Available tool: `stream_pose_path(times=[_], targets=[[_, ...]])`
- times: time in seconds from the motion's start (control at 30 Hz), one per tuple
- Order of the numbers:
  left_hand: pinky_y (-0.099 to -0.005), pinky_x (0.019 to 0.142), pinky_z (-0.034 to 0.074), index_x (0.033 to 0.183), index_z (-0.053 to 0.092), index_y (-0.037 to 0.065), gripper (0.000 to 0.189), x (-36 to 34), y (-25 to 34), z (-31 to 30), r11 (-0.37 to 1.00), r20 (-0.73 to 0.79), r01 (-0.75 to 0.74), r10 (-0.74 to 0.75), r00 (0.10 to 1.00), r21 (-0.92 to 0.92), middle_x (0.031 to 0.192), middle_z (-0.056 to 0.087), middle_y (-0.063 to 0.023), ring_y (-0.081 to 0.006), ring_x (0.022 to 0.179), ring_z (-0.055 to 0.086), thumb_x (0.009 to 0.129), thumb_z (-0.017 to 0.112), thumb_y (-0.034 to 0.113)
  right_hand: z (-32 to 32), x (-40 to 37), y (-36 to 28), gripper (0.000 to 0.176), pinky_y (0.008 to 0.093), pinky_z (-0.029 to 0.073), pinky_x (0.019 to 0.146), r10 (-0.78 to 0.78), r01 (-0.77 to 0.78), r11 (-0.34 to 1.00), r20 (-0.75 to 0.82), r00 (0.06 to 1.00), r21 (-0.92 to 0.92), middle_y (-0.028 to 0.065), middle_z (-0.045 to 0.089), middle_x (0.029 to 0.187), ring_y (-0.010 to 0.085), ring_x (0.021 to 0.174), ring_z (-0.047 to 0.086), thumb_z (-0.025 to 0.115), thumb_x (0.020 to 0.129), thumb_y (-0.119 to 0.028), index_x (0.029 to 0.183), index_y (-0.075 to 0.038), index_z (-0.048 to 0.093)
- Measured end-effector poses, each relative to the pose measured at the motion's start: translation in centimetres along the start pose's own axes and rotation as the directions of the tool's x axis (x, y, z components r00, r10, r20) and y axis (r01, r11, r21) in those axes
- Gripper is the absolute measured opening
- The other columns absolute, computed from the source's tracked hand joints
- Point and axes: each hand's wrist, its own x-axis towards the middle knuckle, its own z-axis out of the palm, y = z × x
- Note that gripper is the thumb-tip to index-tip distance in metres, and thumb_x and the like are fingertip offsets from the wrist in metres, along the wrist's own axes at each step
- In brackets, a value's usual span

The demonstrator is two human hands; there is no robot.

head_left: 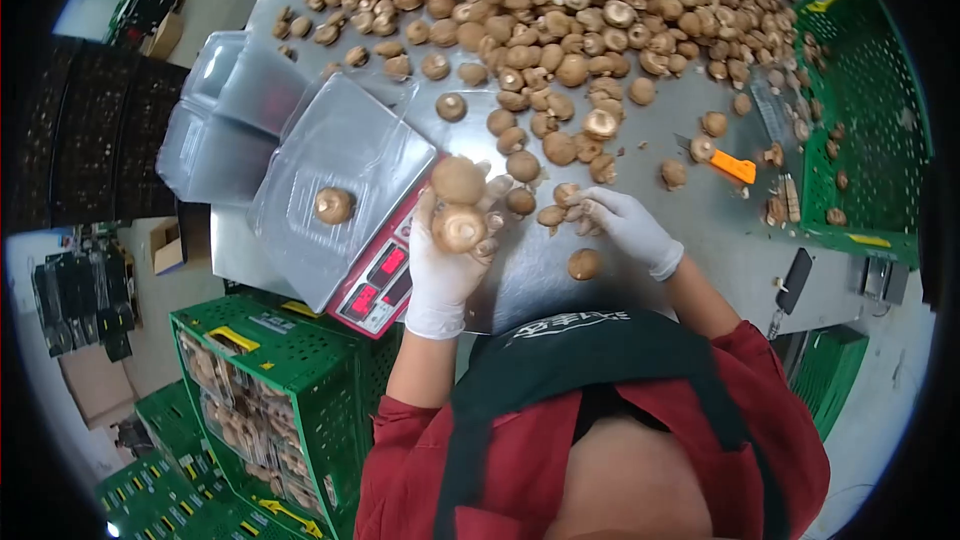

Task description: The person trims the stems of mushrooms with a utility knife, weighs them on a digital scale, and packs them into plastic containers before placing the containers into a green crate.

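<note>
Holding mushrooms (458,181), apron lettering (570,323) unreadable

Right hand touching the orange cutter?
Apart: the head view shows metal tabletop between the right hand and the orange cutter.

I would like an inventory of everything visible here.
Mushrooms: countless, brown, mostly heaped far side
Table: one, silver, centre
Scales: two, red, left and far right
Tray: one, clear, on left scale
Tubs: several, clear, left of tray
Cutter: one, orange, table's right
Unclear object: one, black, right edge
Crates: several, green, around table
Stacks: several, black, left
Boxes: several, brown, left
Apron: one, green, worn
Shirt: one, red, worn
Left hand: one, white glove, holding two mushrooms
Right hand: one, white glove, at mushrooms
</note>
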Motion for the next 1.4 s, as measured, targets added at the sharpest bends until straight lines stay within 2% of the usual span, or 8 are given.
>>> stream_pose_path(times=[0.17, 0.37, 0.53, 0.8, 0.83, 1.0, 1.23, 1.4], targets=[[-0.0224, 0.052, 0.045, 0.141, 0.039, 0.002, 0.067, -1.5, 0.6, 1.0, 0.875, 0.034, -0.236, 0.245, 0.969, 0.423, 0.128, 0.054, -0.0197, -0.0192, 0.079, 0.059, 0.095, 0.048, 0.050, -0.6, 1.1, 0.2, 0.029, 0.0222, 0.048, 0.073, 0.032, -0.032, 0.999, 0.018, 0.999, 0.041, 0.0021, 0.063, 0.104, 0.0070, 0.083, 0.058, 0.046, 0.103, -0.021, 0.122, -0.002, 0.058], [-0.0329, 0.102, 0.044, 0.138, 0.042, 0.002, 0.071, -3.9, 2.0, 4.1, 0.150, 0.161, -0.330, 0.646, 0.747, 0.932, 0.127, 0.054, -0.0125, -0.0208, 0.115, 0.055, 0.078, 0.078, 0.016, -1.4, 2.4, -0.6, 0.028, 0.0221, 0.048, 0.070, 0.043, -0.048, 0.985, 0.030, 0.999, 0.169, 0.0011, 0.064, 0.099, 0.0052, 0.081, 0.056, 0.050, 0.102, -0.022, 0.118, -0.002, 0.060], [-0.0341, 0.101, 0.044, 0.132, 0.049, 0.003, 0.061, -5.1, 5.8, 4.0, -0.592, 0.506, 0.066, 0.735, 0.451, 0.803, 0.126, 0.054, -0.0098, -0.0202, 0.115, 0.055, 0.075, 0.068, -0.007, -3.7, 3.4, 0.7, 0.026, 0.0258, 0.050, 0.076, -0.154, 0.142, 0.985, -0.117, 0.981, -0.100, 0.0038, 0.067, 0.098, 0.0096, 0.085, 0.060, 0.052, 0.100, -0.019, 0.115, 0.000, 0.062], [-0.0434, 0.109, 0.034, 0.134, 0.049, 0.003, 0.054, -6.3, 12.3, 0.2, -0.710, 0.401, 0.340, 0.654, 0.641, 0.617, 0.135, 0.050, -0.0198, -0.0349, 0.126, 0.046, 0.092, 0.063, 0.034, -8.3, 5.0, -2.6, 0.026, 0.0305, 0.052, 0.080, -0.216, 0.071, 0.934, -0.394, 0.894, -0.351, 0.0110, 0.071, 0.100, 0.0211, 0.090, 0.068, 0.059, 0.093, -0.021, 0.109, -0.001, 0.064], [-0.0440, 0.106, 0.037, 0.135, 0.050, 0.004, 0.058, -6.1, 12.2, -0.9, -0.762, 0.552, 0.446, 0.647, 0.526, 0.469, 0.140, 0.046, -0.0207, -0.0358, 0.127, 0.046, 0.094, 0.058, 0.044, -8.7, 5.7, -3.5, 0.027, 0.0340, 0.051, 0.083, -0.250, 0.085, 0.915, -0.387, 0.887, -0.395, 0.0119, 0.069, 0.102, 0.0262, 0.095, 0.066, 0.062, 0.088, -0.020, 0.109, -0.003, 0.064], [-0.0448, 0.108, 0.035, 0.131, 0.054, 0.004, 0.043, 0.1, 5.9, 5.4, -0.790, 0.617, 0.230, 0.594, 0.516, 0.568, 0.144, 0.043, -0.0185, -0.0349, 0.134, 0.040, 0.089, 0.058, 0.013, -9.5, 14.6, -2.4, 0.036, 0.0409, 0.043, 0.089, -0.678, 0.000, 0.157, -0.108, 0.727, -0.988, 0.0058, 0.061, 0.103, 0.0247, 0.104, 0.054, 0.073, 0.074, -0.024, 0.106, -0.012, 0.062], [-0.0425, 0.106, 0.037, 0.122, 0.059, 0.004, 0.041, 14.5, 0.1, 5.0, -0.841, 0.631, -0.143, 0.268, 0.728, 0.522, 0.132, 0.052, -0.0174, -0.0346, 0.124, 0.048, 0.082, 0.067, 0.005, -10.7, 15.4, -3.0, 0.038, 0.0412, 0.041, 0.091, -0.559, -0.038, 0.171, -0.129, 0.819, -0.984, 0.0055, 0.063, 0.104, 0.0238, 0.108, 0.054, 0.076, 0.072, -0.028, 0.103, -0.012, 0.065], [-0.0406, 0.102, 0.042, 0.124, 0.057, 0.007, 0.044, 25.3, -0.7, 4.3, -0.827, 0.652, -0.260, 0.160, 0.741, 0.498, 0.125, 0.056, -0.0171, -0.0351, 0.119, 0.051, 0.082, 0.064, 0.004, -12.6, 11.7, -4.0, 0.036, 0.0365, 0.045, 0.094, -0.401, 0.130, 0.754, -0.295, 0.867, -0.643, 0.0063, 0.065, 0.108, 0.0206, 0.106, 0.058, 0.067, 0.086, -0.029, 0.115, -0.007, 0.062]])
